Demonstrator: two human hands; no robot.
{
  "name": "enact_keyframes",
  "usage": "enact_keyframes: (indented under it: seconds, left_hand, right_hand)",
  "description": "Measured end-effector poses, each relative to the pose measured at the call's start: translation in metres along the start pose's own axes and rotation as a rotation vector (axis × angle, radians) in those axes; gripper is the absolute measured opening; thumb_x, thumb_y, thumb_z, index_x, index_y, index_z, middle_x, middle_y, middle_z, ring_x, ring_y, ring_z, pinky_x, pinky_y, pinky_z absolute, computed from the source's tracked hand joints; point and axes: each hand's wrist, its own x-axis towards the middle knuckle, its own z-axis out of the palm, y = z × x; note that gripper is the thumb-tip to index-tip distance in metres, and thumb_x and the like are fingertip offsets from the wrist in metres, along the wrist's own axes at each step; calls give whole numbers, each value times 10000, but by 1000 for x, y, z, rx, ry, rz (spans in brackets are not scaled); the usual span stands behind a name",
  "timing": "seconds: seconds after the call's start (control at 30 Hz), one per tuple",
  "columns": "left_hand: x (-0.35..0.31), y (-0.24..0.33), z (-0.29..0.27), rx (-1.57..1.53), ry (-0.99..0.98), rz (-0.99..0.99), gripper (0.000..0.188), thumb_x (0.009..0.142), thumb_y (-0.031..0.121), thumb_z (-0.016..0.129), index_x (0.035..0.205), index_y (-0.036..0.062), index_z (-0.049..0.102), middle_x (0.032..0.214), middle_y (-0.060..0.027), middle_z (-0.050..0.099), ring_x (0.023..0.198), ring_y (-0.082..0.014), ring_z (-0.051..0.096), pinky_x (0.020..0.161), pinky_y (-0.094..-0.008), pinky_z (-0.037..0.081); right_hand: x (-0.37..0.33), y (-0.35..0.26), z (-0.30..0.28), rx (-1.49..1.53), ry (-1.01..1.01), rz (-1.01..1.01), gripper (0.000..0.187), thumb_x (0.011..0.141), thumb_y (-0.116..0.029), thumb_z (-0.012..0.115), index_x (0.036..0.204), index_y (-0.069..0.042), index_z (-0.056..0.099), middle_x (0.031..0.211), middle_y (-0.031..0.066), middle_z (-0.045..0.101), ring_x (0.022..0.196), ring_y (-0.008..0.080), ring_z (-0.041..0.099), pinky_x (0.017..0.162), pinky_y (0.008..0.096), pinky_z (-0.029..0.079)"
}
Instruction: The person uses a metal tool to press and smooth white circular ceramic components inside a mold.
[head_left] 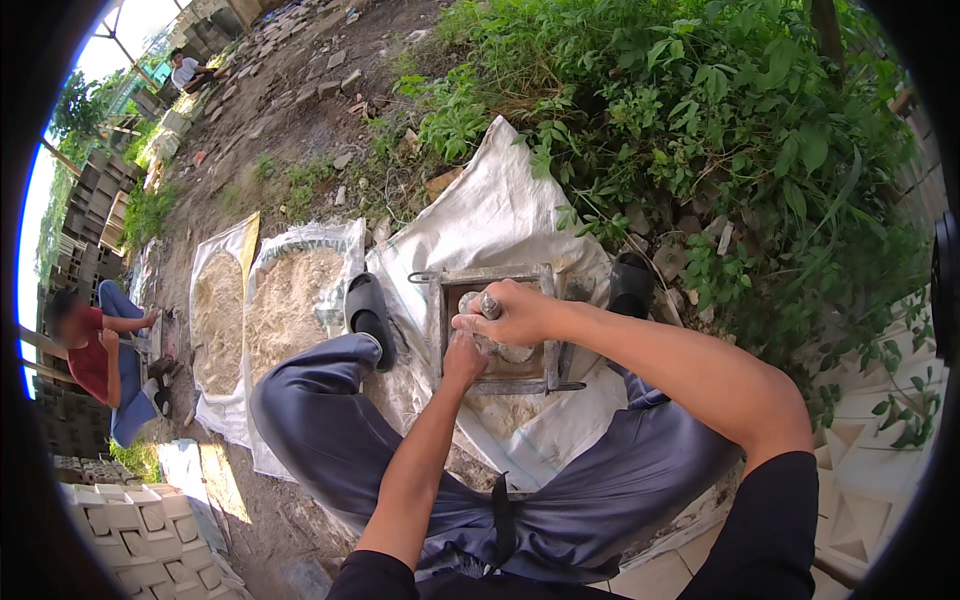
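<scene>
Centrally, right hand (518, 312) gripping grey handle (490, 304), left hand (466, 357) grip unclear, above box frame (518, 386)

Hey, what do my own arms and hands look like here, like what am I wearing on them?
Your left hand and right hand show no gloves, your forearms are uncovered, and plain black sleeves cover your upper arms.

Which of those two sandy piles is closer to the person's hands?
The pile on the right, nearer the left hand and beside the left black shoe; the other pile lies farther left, past the yellow strip.
</scene>
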Motion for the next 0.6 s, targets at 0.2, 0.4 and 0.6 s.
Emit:
enact_keyframes:
  seconds: [0.2, 0.4, 0.6]
  left_hand:
    - [-6, 12, -6, 23, -193, -30, 403, 825, 188, 610, 1154, -40, 569, 1161, -260, 583, 1144, -404, 525, 966, -467, 439]
    - [-15, 4, -14, 34, -130, 137, 404, 799, 158, 622, 1163, -10, 568, 1200, -221, 581, 1146, -388, 524, 977, -451, 436]
    - [-23, 16, -38, 91, 276, 178, 428, 810, 165, 610, 1199, -5, 550, 1279, -198, 537, 1182, -376, 493, 1037, -444, 376]
  right_hand:
    - [6, -12, -11, -154, -132, -43, 469, 896, -379, 634, 782, 75, 618, 712, 272, 608, 669, 368, 602, 663, 438, 477]
    - [8, -39, -10, -114, -127, 74, 448, 906, -382, 619, 863, 64, 622, 760, 262, 626, 728, 377, 617, 702, 441, 479]
    - [4, -11, 10, 29, 204, 58, 408, 920, -364, 609, 954, 42, 643, 772, 195, 647, 701, 268, 583, 700, 397, 464]
